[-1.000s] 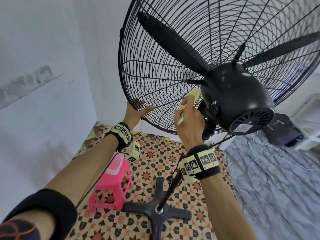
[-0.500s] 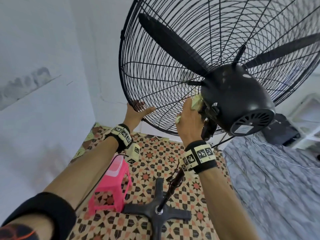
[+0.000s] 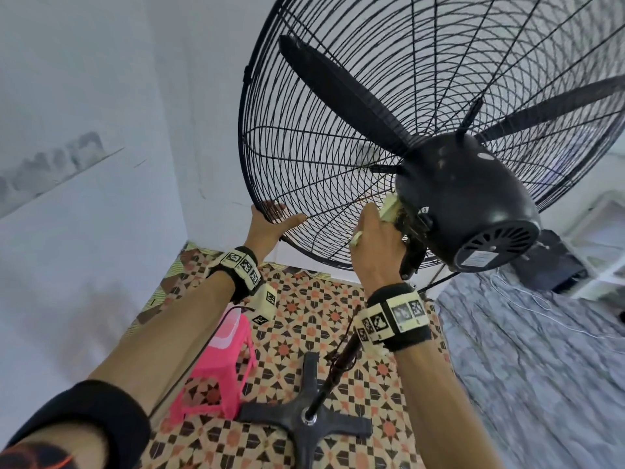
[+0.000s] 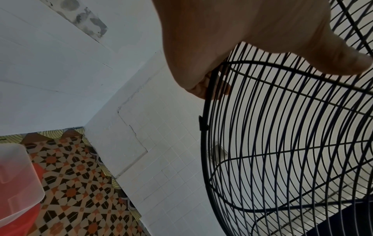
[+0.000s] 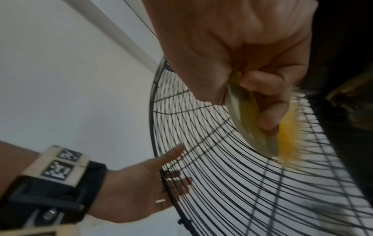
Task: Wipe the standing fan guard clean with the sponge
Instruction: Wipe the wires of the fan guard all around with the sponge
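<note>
The black wire fan guard (image 3: 321, 164) tilts overhead, with the blades behind its wires. My left hand (image 3: 267, 225) holds its lower left rim, thumb on the near wires and fingers wrapped over the edge; the left wrist view shows those fingers (image 4: 210, 89) curled round the rim (image 4: 206, 143). My right hand (image 3: 375, 245) grips a yellow sponge (image 3: 390, 208) and presses it on the guard right beside the black motor housing (image 3: 466, 198). In the right wrist view the sponge (image 5: 248, 118) lies against the wires (image 5: 222, 175), with fingers (image 5: 268, 115) curled over it.
The fan's pole runs down to a black cross base (image 3: 304, 421) on the patterned floor. A pink stool (image 3: 220, 360) stands left of the base. White walls close in on the left and behind. Grey rumpled fabric (image 3: 524, 367) and a black bag (image 3: 554, 262) lie to the right.
My right hand has slid the sponge up and to the right along the guard, up to the motor housing. The left hand keeps its hold on the rim.
</note>
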